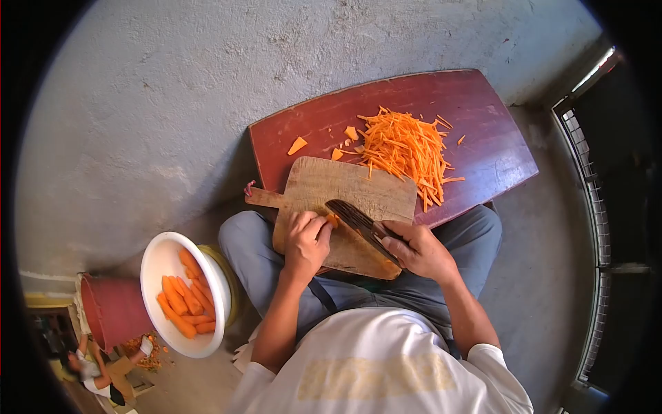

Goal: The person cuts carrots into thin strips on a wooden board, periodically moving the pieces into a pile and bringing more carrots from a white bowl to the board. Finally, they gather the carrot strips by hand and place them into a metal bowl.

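Note:
A wooden cutting board with a handle lies on the near edge of a dark red table. On it, my left hand has its fingers curled around a small piece of orange carrot. My right hand grips a dark-bladed knife by its handle, the blade slanting across the board just right of the carrot piece. Beyond the board, a heap of carrot strips rests on the table. A few flat carrot offcuts lie to the heap's left.
A white bowl of whole peeled carrots stands at the left, beside a dark red bucket. Another person is at the lower left near a pile of orange scraps. A grey wall runs behind the table.

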A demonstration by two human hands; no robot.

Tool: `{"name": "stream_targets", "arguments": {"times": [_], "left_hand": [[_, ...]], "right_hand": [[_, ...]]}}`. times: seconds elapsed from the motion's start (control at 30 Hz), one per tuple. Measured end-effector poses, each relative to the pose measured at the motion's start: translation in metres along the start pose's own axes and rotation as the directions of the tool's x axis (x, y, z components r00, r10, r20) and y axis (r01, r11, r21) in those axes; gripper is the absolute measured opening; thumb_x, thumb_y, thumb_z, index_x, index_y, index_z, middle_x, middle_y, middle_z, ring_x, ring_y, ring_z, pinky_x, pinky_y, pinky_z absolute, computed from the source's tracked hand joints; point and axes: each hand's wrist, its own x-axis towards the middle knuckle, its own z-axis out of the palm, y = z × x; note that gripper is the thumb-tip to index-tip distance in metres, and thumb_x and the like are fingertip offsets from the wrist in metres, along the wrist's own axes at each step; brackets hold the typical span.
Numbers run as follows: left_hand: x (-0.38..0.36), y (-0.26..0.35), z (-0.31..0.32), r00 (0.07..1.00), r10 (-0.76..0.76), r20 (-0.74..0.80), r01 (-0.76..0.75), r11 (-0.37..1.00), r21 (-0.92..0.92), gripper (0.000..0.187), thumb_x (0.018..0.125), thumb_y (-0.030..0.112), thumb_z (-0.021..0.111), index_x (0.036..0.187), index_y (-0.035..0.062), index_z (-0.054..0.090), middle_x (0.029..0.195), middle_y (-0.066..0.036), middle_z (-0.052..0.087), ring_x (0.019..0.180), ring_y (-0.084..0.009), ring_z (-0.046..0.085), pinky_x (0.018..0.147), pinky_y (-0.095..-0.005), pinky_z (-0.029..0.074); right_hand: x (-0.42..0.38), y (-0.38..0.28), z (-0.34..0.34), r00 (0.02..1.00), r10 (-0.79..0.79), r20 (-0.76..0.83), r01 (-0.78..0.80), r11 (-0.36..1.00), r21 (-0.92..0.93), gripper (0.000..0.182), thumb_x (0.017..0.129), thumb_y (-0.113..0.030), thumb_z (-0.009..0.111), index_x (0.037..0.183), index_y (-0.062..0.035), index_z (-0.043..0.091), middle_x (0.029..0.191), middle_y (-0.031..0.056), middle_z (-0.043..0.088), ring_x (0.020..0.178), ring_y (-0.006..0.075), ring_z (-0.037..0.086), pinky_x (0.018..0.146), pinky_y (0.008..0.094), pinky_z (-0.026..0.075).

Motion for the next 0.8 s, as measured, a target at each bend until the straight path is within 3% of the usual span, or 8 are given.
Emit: {"name": "stream_targets", "arguments": {"times": [0.1,0.13,0.2,0.3,0.4,0.5,0.57,0.8], "left_hand": [[-0.003,0.005,-0.008,0.998,0.029,0.061,-0.029,1.0,-0.001,0.016,0.09,0.001,0.087,0.104,-0.0004,0.08,0.104,-0.014,0.072,0.099,-0.038,0.066,0.09,-0.0486,0.055],[-0.004,0.004,-0.008,0.996,0.032,0.08,-0.032,0.999,-0.007,0.016,0.091,0.002,0.087,0.105,-0.0001,0.08,0.106,-0.013,0.071,0.101,-0.038,0.065,0.092,-0.0493,0.054],[-0.004,0.005,-0.007,0.994,0.028,0.102,-0.026,0.999,-0.023,0.016,0.092,0.003,0.085,0.106,-0.0001,0.079,0.109,-0.014,0.07,0.103,-0.0385,0.064,0.093,-0.0503,0.054],[-0.003,0.004,-0.004,0.995,0.018,0.099,-0.012,0.998,-0.063,0.014,0.093,0.001,0.084,0.106,-0.0007,0.079,0.109,-0.014,0.07,0.104,-0.039,0.065,0.094,-0.0506,0.055],[-0.002,0.003,-0.003,0.994,-0.011,0.106,0.022,0.994,-0.106,0.014,0.093,-0.001,0.082,0.107,-0.0011,0.079,0.108,-0.014,0.07,0.105,-0.039,0.066,0.093,-0.0504,0.055],[0.002,0.002,0.0,0.996,0.019,0.09,-0.011,0.996,-0.091,0.015,0.093,-0.002,0.082,0.108,-0.0013,0.079,0.108,-0.014,0.07,0.105,-0.0389,0.066,0.093,-0.0499,0.056],[0.004,-0.001,0.005,0.995,0.055,0.083,-0.05,0.997,-0.063,0.017,0.092,-0.004,0.08,0.109,-0.0004,0.08,0.11,-0.015,0.071,0.105,-0.0396,0.066,0.093,-0.0499,0.056],[0.003,-0.006,0.008,0.967,0.203,0.157,-0.209,0.978,0.025,0.027,0.083,-0.004,0.071,0.109,-0.0019,0.079,0.112,-0.021,0.071,0.104,-0.0449,0.065,0.097,-0.0527,0.057]], "right_hand": [[0.014,0.001,-0.011,0.996,-0.033,-0.089,0.023,0.994,-0.108,0.031,0.111,-0.017,0.073,0.136,0.0017,0.075,0.108,0.0281,0.079,0.099,0.0368,0.08,0.091,0.0446,0.061],[0.023,0.004,-0.021,0.994,0.013,-0.112,-0.028,0.991,-0.131,0.032,0.111,-0.019,0.073,0.136,0.0016,0.076,0.113,0.0286,0.081,0.107,0.038,0.082,0.094,0.045,0.062],[0.045,0.023,-0.041,0.971,-0.036,-0.236,-0.003,0.986,-0.165,0.038,0.112,-0.024,0.072,0.14,0.0012,0.076,0.116,0.0264,0.083,0.107,0.0333,0.082,0.098,0.0429,0.062],[0.065,0.034,-0.072,0.946,0.051,-0.321,-0.104,0.983,-0.151,0.032,0.113,-0.021,0.07,0.134,0.0034,0.075,0.087,0.0157,0.07,0.083,0.0166,0.066,0.079,0.0396,0.057],[0.049,0.004,-0.067,0.942,0.011,-0.336,-0.066,0.986,-0.153,0.029,0.114,-0.015,0.069,0.135,0.0055,0.072,0.088,-0.0017,0.063,0.08,0.0075,0.055,0.071,0.0298,0.051],[0.021,-0.008,-0.026,0.964,-0.12,-0.235,0.059,0.966,-0.253,0.031,0.111,-0.013,0.071,0.136,0.0062,0.071,0.104,0.0242,0.076,0.092,0.0261,0.074,0.088,0.0415,0.059],[0.007,-0.014,0.001,0.992,-0.087,-0.09,0.065,0.973,-0.224,0.035,0.11,-0.011,0.07,0.139,0.0063,0.069,0.114,0.0326,0.076,0.104,0.0439,0.079,0.091,0.0475,0.06],[-0.021,-0.042,0.034,1.0,-0.003,0.013,0.007,0.946,-0.324,0.044,0.11,-0.017,0.071,0.148,0.0033,0.059,0.111,0.0326,0.076,0.1,0.0549,0.076,0.083,0.0584,0.062]]}}
